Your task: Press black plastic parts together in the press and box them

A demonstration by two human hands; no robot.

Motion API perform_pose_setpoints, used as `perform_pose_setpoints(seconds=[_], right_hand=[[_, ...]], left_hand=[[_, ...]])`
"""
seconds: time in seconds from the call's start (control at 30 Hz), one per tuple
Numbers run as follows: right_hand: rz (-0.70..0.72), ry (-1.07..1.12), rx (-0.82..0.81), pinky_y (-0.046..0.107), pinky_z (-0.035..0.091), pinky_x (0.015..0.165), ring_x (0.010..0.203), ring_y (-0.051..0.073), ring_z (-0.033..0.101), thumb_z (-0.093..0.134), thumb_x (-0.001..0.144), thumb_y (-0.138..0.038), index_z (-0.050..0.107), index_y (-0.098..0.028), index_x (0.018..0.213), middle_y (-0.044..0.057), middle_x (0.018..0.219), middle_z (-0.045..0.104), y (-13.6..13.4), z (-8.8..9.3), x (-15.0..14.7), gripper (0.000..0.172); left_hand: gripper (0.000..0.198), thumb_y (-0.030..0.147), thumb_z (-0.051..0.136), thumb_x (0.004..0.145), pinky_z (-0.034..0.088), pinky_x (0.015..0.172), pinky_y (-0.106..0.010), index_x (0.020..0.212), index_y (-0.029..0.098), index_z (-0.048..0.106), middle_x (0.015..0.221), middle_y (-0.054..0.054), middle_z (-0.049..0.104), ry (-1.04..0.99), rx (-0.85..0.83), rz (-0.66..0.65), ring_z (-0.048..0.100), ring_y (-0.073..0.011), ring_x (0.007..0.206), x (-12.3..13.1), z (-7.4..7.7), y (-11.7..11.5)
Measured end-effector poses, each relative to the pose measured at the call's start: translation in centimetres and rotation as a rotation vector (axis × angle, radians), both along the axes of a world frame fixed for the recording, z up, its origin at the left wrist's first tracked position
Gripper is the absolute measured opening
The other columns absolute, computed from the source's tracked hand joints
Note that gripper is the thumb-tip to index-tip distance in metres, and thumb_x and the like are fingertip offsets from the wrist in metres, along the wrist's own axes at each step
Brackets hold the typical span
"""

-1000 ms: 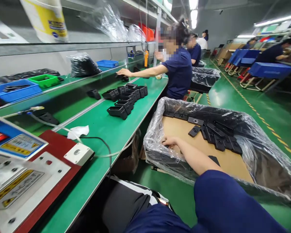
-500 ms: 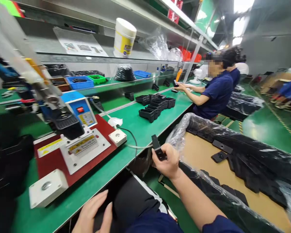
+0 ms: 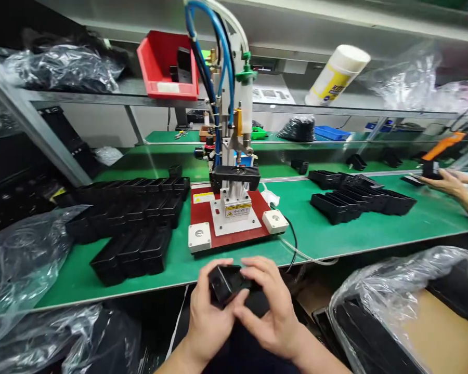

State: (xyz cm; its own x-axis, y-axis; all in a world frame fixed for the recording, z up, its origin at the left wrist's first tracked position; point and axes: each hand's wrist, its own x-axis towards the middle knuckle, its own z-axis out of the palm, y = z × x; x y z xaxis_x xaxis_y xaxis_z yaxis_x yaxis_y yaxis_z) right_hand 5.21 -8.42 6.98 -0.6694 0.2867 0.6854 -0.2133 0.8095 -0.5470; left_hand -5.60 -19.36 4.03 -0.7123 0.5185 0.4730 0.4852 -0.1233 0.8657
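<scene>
As the black part [image 3: 223, 284] sits between your gripping left hand [image 3: 211, 318] and your curled right hand [image 3: 276, 311], whose hold is unclear, expect it light, stiff and slick, best held by its walls.

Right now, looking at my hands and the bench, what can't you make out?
In the head view:
- The right end of the hollow black plastic part: partly hidden by your right hand.
- The lettering on the small yellow-and-silver rectangular label: too small.
- The co-worker beyond their hand and forearm: cut off by the right edge.
- The bin lined with clear plastic: cut off by the picture's edge.
</scene>
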Motion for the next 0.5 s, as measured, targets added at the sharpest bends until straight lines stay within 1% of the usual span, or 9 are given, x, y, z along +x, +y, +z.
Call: perform_pose_setpoints(seconds=[0.03,0.1,0.13,0.2,0.3,0.37,0.43,0.5], right_hand=[[-0.022,-0.028,-0.039,0.052,0.042,0.101,0.121,0.032,0.049,0.062,0.089,-0.034,0.048,-0.025,0.132,0.013,0.131,0.052,0.4,-0.6,0.0,0.046],[-0.047,-0.100,-0.125,0.052,0.040,0.106,0.128,0.032,0.044,0.059,0.092,-0.036,0.044,-0.026,0.137,0.012,0.137,0.048,1.0,-1.8,0.1,0.049],[-0.045,-0.135,-0.171,0.050,0.041,0.105,0.129,0.031,0.044,0.058,0.093,-0.038,0.043,-0.027,0.139,0.012,0.139,0.047,1.2,-2.4,0.1,0.049],[-0.015,-0.204,-0.272,0.046,0.046,0.102,0.127,0.029,0.048,0.056,0.094,-0.041,0.042,-0.028,0.141,0.011,0.139,0.050,1.4,-3.4,0.3,0.051],[0.070,-0.271,-0.421,0.044,0.048,0.101,0.124,0.028,0.053,0.057,0.093,-0.048,0.043,-0.029,0.141,0.009,0.136,0.054,1.3,-4.5,0.5,0.053],[0.117,-0.261,-0.509,0.044,0.048,0.102,0.123,0.029,0.053,0.060,0.091,-0.053,0.046,-0.029,0.139,0.009,0.136,0.054,1.2,-4.9,0.6,0.056],[0.130,-0.226,-0.580,0.042,0.052,0.097,0.120,0.029,0.056,0.064,0.087,-0.056,0.050,-0.029,0.136,0.009,0.132,0.057,1.0,-5.1,0.5,0.058],[0.100,-0.193,-0.617,0.040,0.054,0.093,0.115,0.029,0.059,0.069,0.083,-0.055,0.053,-0.027,0.132,0.009,0.126,0.061,1.0,-5.3,0.4,0.058]], left_hand=[[0.048,0.032,0.075,0.077,0.054,0.091,-0.034,0.118,0.024,0.052,0.113,-0.007,0.066,-0.100,-0.014,0.013,0.065,-0.0219,0.103,-0.1,0.4,-0.1],[0.045,0.033,0.074,0.078,0.054,0.090,-0.032,0.116,0.023,0.052,0.113,-0.007,0.065,-0.262,0.016,-0.025,0.064,-0.0208,0.103,-0.4,1.1,-0.1],[0.045,0.034,0.074,0.078,0.055,0.089,-0.031,0.115,0.023,0.052,0.113,-0.007,0.065,-0.333,0.046,-0.058,0.065,-0.0204,0.102,-0.4,1.3,-0.1],[0.044,0.034,0.073,0.079,0.055,0.087,-0.030,0.116,0.022,0.051,0.114,-0.008,0.065,-0.454,0.118,-0.131,0.066,-0.0202,0.100,-0.4,1.5,-0.1],[0.045,0.033,0.072,0.080,0.055,0.088,-0.032,0.118,0.022,0.051,0.117,-0.009,0.064,-0.566,0.214,-0.217,0.066,-0.0215,0.101,-0.3,1.0,-0.1],[0.047,0.033,0.072,0.080,0.054,0.089,-0.032,0.121,0.023,0.050,0.119,-0.010,0.063,-0.609,0.249,-0.255,0.065,-0.0223,0.103,-0.2,0.5,-0.1],[0.051,0.033,0.070,0.082,0.053,0.091,-0.033,0.126,0.024,0.046,0.121,-0.010,0.062,-0.641,0.261,-0.270,0.064,-0.0226,0.105,-0.4,0.0,-0.2],[0.057,0.033,0.069,0.083,0.052,0.093,-0.033,0.132,0.024,0.041,0.123,-0.011,0.061,-0.657,0.253,-0.262,0.062,-0.0229,0.108,-0.7,-0.2,-0.3]])
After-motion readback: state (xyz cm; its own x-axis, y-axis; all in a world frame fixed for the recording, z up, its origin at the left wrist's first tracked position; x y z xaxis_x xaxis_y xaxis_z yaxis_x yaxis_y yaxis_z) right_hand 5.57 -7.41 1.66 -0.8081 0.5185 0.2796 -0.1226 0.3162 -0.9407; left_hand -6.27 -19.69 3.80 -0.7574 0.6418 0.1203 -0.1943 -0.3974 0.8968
